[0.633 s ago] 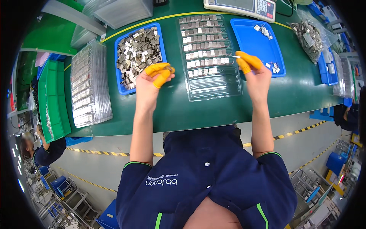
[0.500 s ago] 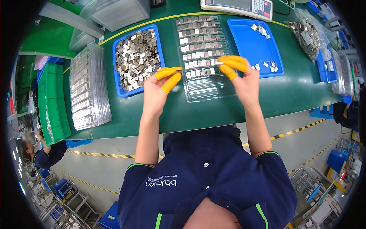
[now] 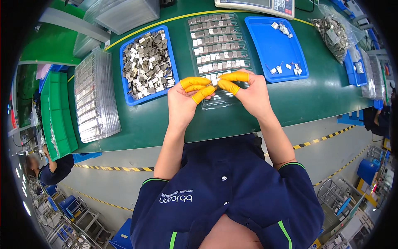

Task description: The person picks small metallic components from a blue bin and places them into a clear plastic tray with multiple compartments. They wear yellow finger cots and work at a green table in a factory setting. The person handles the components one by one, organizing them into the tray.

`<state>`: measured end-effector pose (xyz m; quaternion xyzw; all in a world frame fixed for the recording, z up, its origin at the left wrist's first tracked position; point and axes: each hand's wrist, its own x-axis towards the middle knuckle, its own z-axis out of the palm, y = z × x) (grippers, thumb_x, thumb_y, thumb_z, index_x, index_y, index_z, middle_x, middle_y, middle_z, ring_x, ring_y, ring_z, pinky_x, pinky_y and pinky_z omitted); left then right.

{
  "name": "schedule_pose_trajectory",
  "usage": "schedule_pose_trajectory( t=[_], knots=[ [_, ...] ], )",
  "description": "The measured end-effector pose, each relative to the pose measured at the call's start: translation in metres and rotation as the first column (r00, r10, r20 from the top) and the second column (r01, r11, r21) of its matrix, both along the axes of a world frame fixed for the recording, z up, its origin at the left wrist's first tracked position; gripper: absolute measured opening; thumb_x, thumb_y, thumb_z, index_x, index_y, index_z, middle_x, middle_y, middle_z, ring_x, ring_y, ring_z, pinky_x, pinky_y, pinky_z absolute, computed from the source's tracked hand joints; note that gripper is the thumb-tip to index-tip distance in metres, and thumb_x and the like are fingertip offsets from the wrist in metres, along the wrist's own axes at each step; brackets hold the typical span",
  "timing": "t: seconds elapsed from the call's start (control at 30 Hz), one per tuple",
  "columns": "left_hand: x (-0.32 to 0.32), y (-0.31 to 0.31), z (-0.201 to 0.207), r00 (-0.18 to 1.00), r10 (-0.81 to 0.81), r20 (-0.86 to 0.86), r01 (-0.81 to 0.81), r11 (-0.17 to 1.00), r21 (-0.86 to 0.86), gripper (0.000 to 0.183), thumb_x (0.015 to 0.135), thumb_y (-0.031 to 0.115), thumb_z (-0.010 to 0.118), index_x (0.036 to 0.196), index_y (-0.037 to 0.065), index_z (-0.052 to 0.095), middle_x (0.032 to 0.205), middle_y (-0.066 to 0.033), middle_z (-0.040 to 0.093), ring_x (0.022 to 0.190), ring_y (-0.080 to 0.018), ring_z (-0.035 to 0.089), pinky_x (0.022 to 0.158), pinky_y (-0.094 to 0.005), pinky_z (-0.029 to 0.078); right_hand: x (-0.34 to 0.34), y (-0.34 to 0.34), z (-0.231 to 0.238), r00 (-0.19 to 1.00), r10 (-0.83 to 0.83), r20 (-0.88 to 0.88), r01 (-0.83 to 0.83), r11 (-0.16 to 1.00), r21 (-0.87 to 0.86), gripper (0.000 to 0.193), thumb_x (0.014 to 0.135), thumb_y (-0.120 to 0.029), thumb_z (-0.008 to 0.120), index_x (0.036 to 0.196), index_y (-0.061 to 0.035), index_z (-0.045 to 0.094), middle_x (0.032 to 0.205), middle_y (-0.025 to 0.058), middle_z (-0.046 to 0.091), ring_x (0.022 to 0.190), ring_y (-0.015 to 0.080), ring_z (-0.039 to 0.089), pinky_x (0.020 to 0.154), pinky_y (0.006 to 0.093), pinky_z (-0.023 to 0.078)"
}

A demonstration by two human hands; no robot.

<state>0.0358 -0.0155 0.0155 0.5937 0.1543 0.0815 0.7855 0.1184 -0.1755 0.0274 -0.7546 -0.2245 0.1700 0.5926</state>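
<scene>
My left hand [image 3: 182, 101] and my right hand [image 3: 253, 93] meet over the lower rows of a clear plastic tray [image 3: 215, 101]. Yellow finger cots cover several fingertips on both. Pinched between the two sets of fingertips is a small white-and-metal connector piece [image 3: 214, 82]; its details are too small to make out. Rows of similar small silver and white pieces [image 3: 215, 56] fill the tray beyond my hands. My fingers partly hide its lowest filled row.
Left of the tray, a blue tray [image 3: 176, 74] holds a heap of metal pieces. To the right, another blue tray [image 3: 269, 45] bears a few white pieces. Stacked clear trays [image 3: 97, 97], a green bin [image 3: 60, 112], a scale [image 3: 257, 5] and a bagged heap [image 3: 331, 37] stand around.
Both hands have come together over the tray, the left moving right and the right moving left. Their fingertips, apart before, now meet at the small piece.
</scene>
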Motion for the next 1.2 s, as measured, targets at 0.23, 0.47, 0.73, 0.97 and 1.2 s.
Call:
schedule_pose_trajectory(
  t=[0.23, 0.47, 0.73, 0.97, 1.2],
  knots=[
    [0.001, -0.004, 0.001, 1.0, 0.027, -0.01, -0.027, 1.0, -0.007, 0.02, 0.076, -0.003, 0.067, 0.095, -0.009, 0.063, 0.084, -0.0158, 0.066, 0.069, -0.0192, 0.065, 0.063, -0.0252, 0.053, -0.002, -0.006, 0.0, 0.993, -0.026, -0.114, 0.037, 0.995, 0.097, 0.018, 0.073, -0.006, 0.071, 0.091, -0.0015, 0.069, 0.08, 0.0071, 0.065, 0.076, 0.0131, 0.058, 0.071, 0.0252, 0.045],
    [0.0, -0.006, -0.004, 0.999, 0.046, -0.013, -0.046, 0.999, 0.011, 0.021, 0.076, -0.002, 0.067, 0.096, -0.009, 0.063, 0.085, -0.0161, 0.066, 0.069, -0.0189, 0.065, 0.063, -0.0252, 0.053, -0.003, -0.006, -0.008, 0.993, -0.043, -0.114, 0.048, 0.998, 0.039, 0.019, 0.073, -0.005, 0.07, 0.091, -0.0005, 0.069, 0.08, 0.0067, 0.064, 0.075, 0.0132, 0.058, 0.07, 0.0248, 0.045],
    [-0.001, -0.009, -0.009, 0.998, 0.065, -0.015, -0.065, 0.998, 0.01, 0.021, 0.076, -0.002, 0.067, 0.095, -0.009, 0.063, 0.084, -0.0156, 0.066, 0.069, -0.019, 0.065, 0.063, -0.0255, 0.053, -0.003, -0.008, -0.007, 0.997, -0.052, -0.053, 0.051, 0.999, -0.01, 0.018, 0.072, -0.005, 0.071, 0.09, -0.0015, 0.069, 0.08, 0.0069, 0.064, 0.073, 0.0143, 0.059, 0.068, 0.0251, 0.046],
    [-0.009, -0.004, -0.006, 0.997, -0.073, -0.029, 0.071, 0.997, -0.042, 0.019, 0.076, -0.001, 0.067, 0.094, -0.008, 0.064, 0.082, -0.0151, 0.066, 0.065, -0.0168, 0.064, 0.061, -0.0246, 0.052, -0.003, -0.013, -0.008, 0.96, 0.119, -0.252, -0.086, 0.987, 0.136, 0.017, 0.07, -0.002, 0.073, 0.087, -0.0007, 0.07, 0.082, 0.0047, 0.064, 0.073, 0.0118, 0.059, 0.07, 0.0241, 0.047],
    [-0.013, -0.001, 0.004, 0.956, -0.277, -0.093, 0.257, 0.948, -0.188, 0.016, 0.075, 0.0, 0.068, 0.089, -0.006, 0.065, 0.075, -0.013, 0.066, 0.061, -0.016, 0.063, 0.058, -0.024, 0.051, -0.01, -0.017, 0.003, 0.815, 0.265, -0.515, -0.152, 0.956, 0.252, 0.017, 0.068, 0.0, 0.074, 0.084, 0.0004, 0.069, 0.079, 0.0029, 0.064, 0.07, 0.0103, 0.058, 0.068, 0.023, 0.047]
  ],
)
